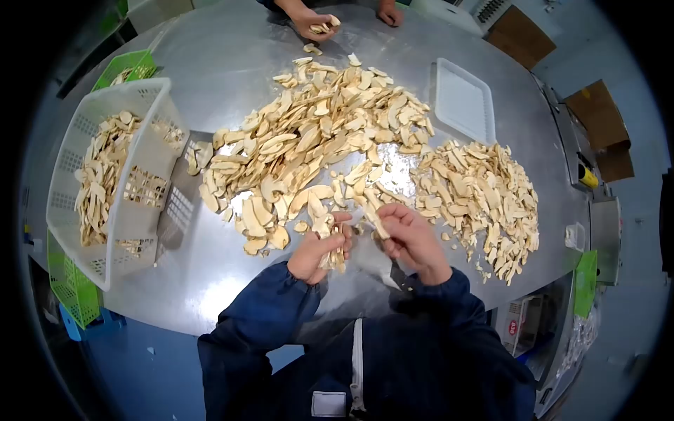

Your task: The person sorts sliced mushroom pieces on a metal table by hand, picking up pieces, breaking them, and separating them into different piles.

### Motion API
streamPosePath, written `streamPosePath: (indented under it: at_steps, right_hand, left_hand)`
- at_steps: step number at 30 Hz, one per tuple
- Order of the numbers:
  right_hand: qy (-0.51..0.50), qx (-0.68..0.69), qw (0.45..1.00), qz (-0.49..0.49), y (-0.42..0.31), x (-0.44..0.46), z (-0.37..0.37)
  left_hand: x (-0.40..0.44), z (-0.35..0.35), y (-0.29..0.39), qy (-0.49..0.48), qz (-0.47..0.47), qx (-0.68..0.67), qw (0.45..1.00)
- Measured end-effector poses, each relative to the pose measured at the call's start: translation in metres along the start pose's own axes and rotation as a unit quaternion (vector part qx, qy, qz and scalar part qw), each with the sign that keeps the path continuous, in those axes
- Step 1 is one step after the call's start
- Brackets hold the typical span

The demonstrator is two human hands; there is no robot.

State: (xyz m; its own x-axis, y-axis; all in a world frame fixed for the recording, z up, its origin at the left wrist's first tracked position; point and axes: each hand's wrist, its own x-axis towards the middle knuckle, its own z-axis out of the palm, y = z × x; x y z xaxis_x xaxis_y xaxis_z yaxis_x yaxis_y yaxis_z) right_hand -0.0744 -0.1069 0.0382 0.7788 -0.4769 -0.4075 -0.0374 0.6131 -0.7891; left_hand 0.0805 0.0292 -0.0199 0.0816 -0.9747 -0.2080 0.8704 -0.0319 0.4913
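My left hand (319,251) is closed around several pale dried mushroom slices (333,256), which stick out above and below the fingers. Close by on the right, my right hand (413,237) pinches one long slice (372,216) between thumb and fingers. Both hands are over the near side of the table, just in front of a large heap of dried mushroom slices (309,133). A second heap of smaller slices (484,200) lies to the right of my right hand.
A white plastic basket (140,210) holding slices stands on the left, with green baskets (74,281) near it. An empty white tray (465,102) lies at the back right of the metal table (210,284). Across it, another person's hand (309,24) holds slices.
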Motion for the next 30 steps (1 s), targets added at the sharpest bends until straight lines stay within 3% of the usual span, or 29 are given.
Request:
streamPosePath:
  at_steps: [2,8,12,15,30]
  right_hand:
    - [-0.019,0.066,0.997,0.028,0.012,-0.003,0.012]
    - [-0.037,0.093,0.993,0.057,0.031,0.004,0.021]
    - [-0.030,-0.020,0.998,0.051,0.039,0.005,0.022]
    - [0.003,-0.156,0.987,-0.021,0.031,0.000,0.020]
    - [-0.100,-0.161,0.981,0.048,0.017,-0.003,0.005]
  left_hand:
    - [0.001,0.003,0.002,0.020,0.010,-0.003,1.000]
    - [0.002,0.003,0.002,0.028,0.027,0.057,0.998]
    - [0.000,0.005,0.003,0.043,0.018,0.051,0.998]
    - [0.000,0.003,0.002,0.094,-0.010,0.053,0.994]
    - [-0.001,0.003,0.003,0.004,-0.066,0.184,0.981]
